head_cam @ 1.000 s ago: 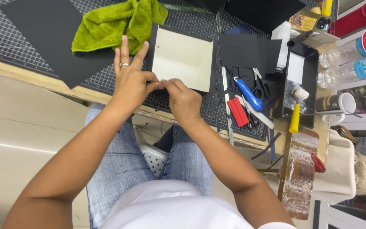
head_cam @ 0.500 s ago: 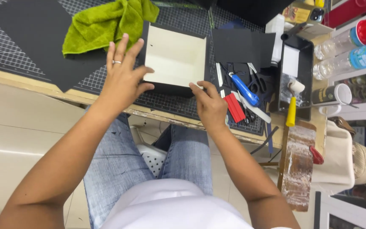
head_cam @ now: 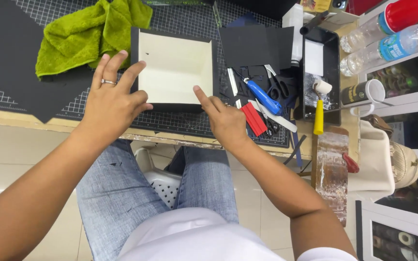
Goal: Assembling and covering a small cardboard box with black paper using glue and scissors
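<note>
My left hand [head_cam: 113, 104] lies spread open, fingers fanned toward twelve o'clock, its fingertips pressing the left wall and near left corner of the box [head_cam: 175, 67]. My right hand [head_cam: 224, 121] sits apart from it at about three o'clock, forefinger stretched out and touching the box's near right edge; the other fingers curl under, so I cannot tell whether they hold anything. Neither hand grips the box; both only rest against it.

The box sits on the cutting mat [head_cam: 180, 123] just beyond my hands, at twelve o'clock between them. It is black outside, cream inside, open side up. Its long axis runs left to right, from nine to three o'clock, and its near wall faces me. My fingers hide part of that near wall and the left corner.

At ten o'clock from the box lies a green cloth [head_cam: 85, 34], touching black card sheets [head_cam: 13, 63] cut off at the frame's left. At three o'clock is a clutter of tools: a blue-handled knife [head_cam: 262, 96], a red block [head_cam: 254, 118], scissors [head_cam: 279, 87]. Farther right a yellow-handled roller [head_cam: 319, 108] leans on a black tray [head_cam: 332, 58]. Bottles [head_cam: 393, 41] at two o'clock are partly cut off.
</note>
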